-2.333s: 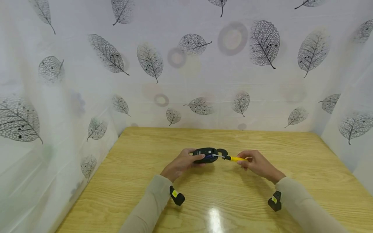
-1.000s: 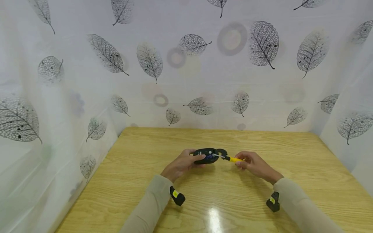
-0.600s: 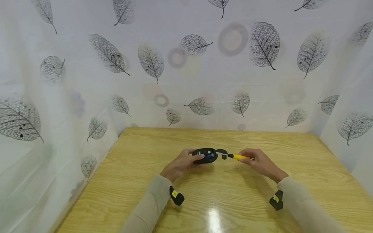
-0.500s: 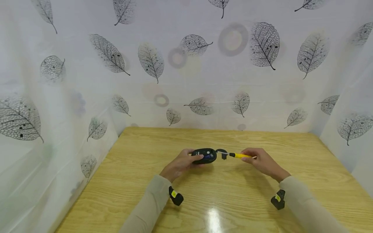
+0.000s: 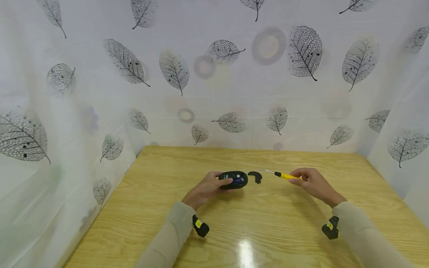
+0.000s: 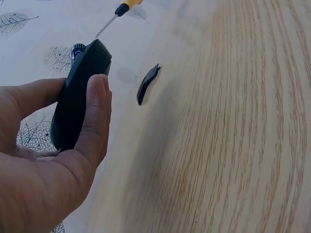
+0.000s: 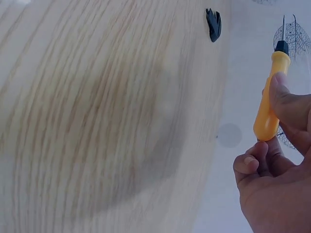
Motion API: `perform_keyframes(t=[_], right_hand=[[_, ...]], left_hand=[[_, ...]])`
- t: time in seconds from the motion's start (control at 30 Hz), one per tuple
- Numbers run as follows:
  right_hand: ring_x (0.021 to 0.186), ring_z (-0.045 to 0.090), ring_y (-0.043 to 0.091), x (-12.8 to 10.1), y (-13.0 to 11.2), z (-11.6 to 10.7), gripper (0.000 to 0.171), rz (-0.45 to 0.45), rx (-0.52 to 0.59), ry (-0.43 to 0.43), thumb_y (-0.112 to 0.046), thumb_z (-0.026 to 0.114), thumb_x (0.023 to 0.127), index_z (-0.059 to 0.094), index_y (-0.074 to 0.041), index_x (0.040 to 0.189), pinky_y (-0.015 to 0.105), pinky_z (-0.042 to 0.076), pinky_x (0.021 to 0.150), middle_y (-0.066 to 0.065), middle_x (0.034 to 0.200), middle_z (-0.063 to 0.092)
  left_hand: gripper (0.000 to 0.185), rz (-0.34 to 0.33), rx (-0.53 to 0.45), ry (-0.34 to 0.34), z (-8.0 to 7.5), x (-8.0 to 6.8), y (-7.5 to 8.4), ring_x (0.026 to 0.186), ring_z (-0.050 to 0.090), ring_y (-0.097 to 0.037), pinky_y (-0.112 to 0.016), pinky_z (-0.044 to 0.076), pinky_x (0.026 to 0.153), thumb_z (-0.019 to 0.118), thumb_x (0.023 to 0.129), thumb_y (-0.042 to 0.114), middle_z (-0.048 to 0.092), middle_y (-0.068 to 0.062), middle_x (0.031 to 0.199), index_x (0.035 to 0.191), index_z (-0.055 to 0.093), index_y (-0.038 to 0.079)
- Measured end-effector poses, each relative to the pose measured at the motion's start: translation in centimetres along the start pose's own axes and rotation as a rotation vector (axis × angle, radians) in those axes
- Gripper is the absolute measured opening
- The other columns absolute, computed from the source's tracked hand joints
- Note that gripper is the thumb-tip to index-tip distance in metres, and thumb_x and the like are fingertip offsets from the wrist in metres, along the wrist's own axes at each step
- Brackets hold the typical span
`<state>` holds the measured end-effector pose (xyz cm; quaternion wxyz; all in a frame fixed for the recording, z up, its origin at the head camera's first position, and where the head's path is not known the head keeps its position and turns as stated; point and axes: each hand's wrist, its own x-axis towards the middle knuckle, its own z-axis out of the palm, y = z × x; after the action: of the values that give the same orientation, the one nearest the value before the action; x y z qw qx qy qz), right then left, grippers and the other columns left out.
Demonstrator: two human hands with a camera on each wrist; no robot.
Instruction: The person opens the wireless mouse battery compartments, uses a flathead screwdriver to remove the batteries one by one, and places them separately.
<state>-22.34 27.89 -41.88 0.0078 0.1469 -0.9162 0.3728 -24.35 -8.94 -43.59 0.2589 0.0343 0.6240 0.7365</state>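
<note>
My left hand (image 5: 205, 188) (image 6: 43, 165) grips a black computer mouse (image 5: 234, 179) (image 6: 80, 92) turned underside up, with a blue part showing in its open bay. A small black curved cover piece (image 5: 256, 176) (image 6: 147, 84) (image 7: 213, 24) lies on the table just right of the mouse. My right hand (image 5: 313, 184) (image 7: 277, 165) pinches a small yellow-handled screwdriver (image 5: 280, 175) (image 7: 270, 104), its thin blade pointing left toward the cover piece and held clear of the mouse.
The wooden table (image 5: 254, 230) is walled on three sides by a white leaf-print curtain (image 5: 214, 74). A black wrist camera sits under each beige sleeve (image 5: 167, 238).
The screwdriver tip was in the mouse's underside; my right hand has pulled it out and moved it right and slightly up. The black cover piece now lies apart from the mouse.
</note>
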Motion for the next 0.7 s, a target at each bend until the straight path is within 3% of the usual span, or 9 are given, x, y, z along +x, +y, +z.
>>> perform_keyframes(t=[0.37, 0.7], right_hand=[[0.08, 0.061, 0.02, -0.7, 1.5, -0.5, 0.032, 0.097, -0.072, 0.023, -0.021, 0.074, 0.095, 0.072, 0.007, 0.111, 0.033, 0.052, 0.065, 0.011, 0.095, 0.07], [0.082, 0.064, 0.027, -1.2, 2.3, -1.0, 0.033, 0.161, -0.118, 0.046, -0.019, 0.075, 0.093, 0.071, 0.01, 0.109, 0.036, 0.053, 0.065, 0.016, 0.092, 0.07]], left_hand=[[0.059, -0.021, 0.011, 0.019, -0.1, 0.2, -0.2, 0.104, 0.07, -0.032, -0.043, 0.054, 0.099, 0.066, 0.099, 0.007, 0.052, -0.029, 0.134, 0.146, 0.035, -0.012], [0.055, -0.003, 0.046, 0.002, 0.0, -0.1, -0.2, 0.109, 0.068, -0.039, -0.043, 0.053, 0.101, 0.064, 0.101, 0.008, 0.054, -0.029, 0.134, 0.145, 0.038, -0.012]])
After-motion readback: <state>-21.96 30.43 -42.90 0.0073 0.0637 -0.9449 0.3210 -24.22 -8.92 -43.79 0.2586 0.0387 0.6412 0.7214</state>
